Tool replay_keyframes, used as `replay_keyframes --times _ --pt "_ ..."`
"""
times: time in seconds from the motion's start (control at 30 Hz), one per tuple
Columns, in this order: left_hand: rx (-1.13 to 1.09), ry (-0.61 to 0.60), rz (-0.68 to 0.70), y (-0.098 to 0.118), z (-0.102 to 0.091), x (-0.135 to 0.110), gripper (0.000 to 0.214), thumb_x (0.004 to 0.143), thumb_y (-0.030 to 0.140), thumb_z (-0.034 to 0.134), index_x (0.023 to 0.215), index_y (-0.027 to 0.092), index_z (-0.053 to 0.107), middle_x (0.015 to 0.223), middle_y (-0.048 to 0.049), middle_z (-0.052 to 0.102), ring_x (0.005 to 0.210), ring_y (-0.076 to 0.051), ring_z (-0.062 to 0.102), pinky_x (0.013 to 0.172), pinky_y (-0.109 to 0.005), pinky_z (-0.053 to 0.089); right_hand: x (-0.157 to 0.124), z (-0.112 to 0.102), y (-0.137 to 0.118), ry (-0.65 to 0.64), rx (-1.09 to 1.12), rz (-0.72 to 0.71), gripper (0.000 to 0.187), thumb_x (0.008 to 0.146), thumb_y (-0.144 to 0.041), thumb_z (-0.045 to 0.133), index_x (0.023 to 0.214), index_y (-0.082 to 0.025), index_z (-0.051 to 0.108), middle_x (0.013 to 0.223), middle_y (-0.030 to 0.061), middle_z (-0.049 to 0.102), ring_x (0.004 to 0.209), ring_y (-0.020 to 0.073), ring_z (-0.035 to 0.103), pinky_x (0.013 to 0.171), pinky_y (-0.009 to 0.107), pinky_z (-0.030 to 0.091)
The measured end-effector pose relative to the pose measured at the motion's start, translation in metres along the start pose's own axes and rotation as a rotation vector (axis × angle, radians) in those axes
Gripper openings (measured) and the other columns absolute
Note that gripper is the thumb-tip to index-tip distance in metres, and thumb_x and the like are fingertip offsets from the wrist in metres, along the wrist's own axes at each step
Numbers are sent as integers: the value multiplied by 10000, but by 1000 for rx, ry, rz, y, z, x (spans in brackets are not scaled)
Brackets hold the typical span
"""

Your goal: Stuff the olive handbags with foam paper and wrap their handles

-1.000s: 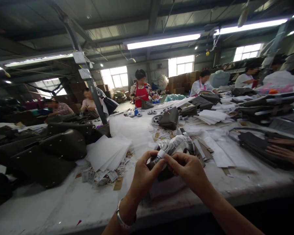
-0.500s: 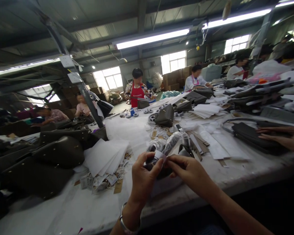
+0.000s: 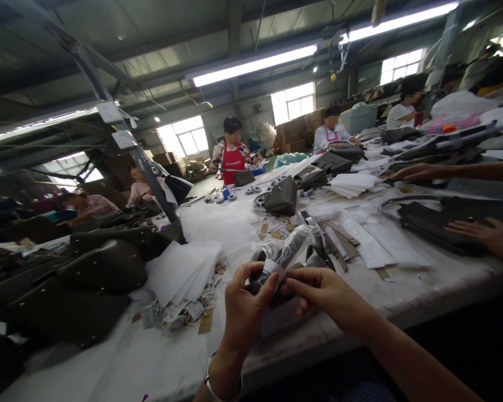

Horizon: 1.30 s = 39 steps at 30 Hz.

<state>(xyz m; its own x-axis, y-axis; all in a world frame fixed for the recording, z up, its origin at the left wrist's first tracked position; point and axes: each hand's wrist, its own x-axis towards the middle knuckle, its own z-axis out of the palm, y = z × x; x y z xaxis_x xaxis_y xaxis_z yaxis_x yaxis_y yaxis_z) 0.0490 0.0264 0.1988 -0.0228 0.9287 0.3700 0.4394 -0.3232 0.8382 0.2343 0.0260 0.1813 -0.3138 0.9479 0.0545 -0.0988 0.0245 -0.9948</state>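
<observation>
My left hand point(image 3: 247, 298) grips a dark strap point(image 3: 254, 288) with a white wrapping strip point(image 3: 271, 268) around it, thumb pressing on the near side. Bent fingers of my right hand point(image 3: 324, 293) pinch at the strip's right edge; exactly what lies between the fingertips is hidden. Both hands are just above the front part of the white table point(image 3: 297, 352). Directly behind them lie straps in clear plastic point(image 3: 295, 241). To the left of my left hand is a fanned stack of white sheets point(image 3: 184, 271), with small tags point(image 3: 205, 321) scattered below it.
Dark olive bags point(image 3: 109, 268) are heaped on the left. At right, a co-worker's hand point(image 3: 482, 237) rests on a dark bag point(image 3: 427, 218), while another hand point(image 3: 419, 172) reaches across. A slanted metal post point(image 3: 151, 178) rises behind the sheets. Several people work farther back.
My right fingers have shifted slightly at the strip; my left hand keeps its hold. At right, one co-worker's hand has left the bag and stretched toward the pile beyond.
</observation>
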Motion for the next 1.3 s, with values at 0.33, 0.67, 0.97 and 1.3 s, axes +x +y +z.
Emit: replay_keyframes --times 0.33,0.67,0.97,1.3 --pt "-13 -7 -2 3 -1 -1 306 805 475 723 951 206 706 857 -13 697 794 -180 629 730 -263 472 -2 0 -2 72 -161 -57 369 837 -501 690 1001 -171 715 767 20 727 506 98 583 504 212 498" --pt "-71 -41 -7 0 -4 1 296 807 466 723 932 198 712 784 13 689 679 -128 599 634 -213 457 10 1 16 147 -129 -157 247 813 -385 708 973 -199 722 935 44 754 903 218 698 817 321 553" --pt "-116 -151 -15 6 -4 -3 300 835 467 697 948 190 696 844 -8 713 762 -159 635 701 -233 480 23 19 28 310 122 -245 373 751 -243 724 1097 -252 583 1007 26 753 931 252 715 840 368 571" --pt "-210 -69 -88 -4 -6 1 453 799 485 728 1147 224 604 873 0 667 759 -156 653 699 -241 498 15 27 12 155 316 -124 359 773 -344 770 1081 -223 631 1040 44 730 978 229 676 859 332 519"
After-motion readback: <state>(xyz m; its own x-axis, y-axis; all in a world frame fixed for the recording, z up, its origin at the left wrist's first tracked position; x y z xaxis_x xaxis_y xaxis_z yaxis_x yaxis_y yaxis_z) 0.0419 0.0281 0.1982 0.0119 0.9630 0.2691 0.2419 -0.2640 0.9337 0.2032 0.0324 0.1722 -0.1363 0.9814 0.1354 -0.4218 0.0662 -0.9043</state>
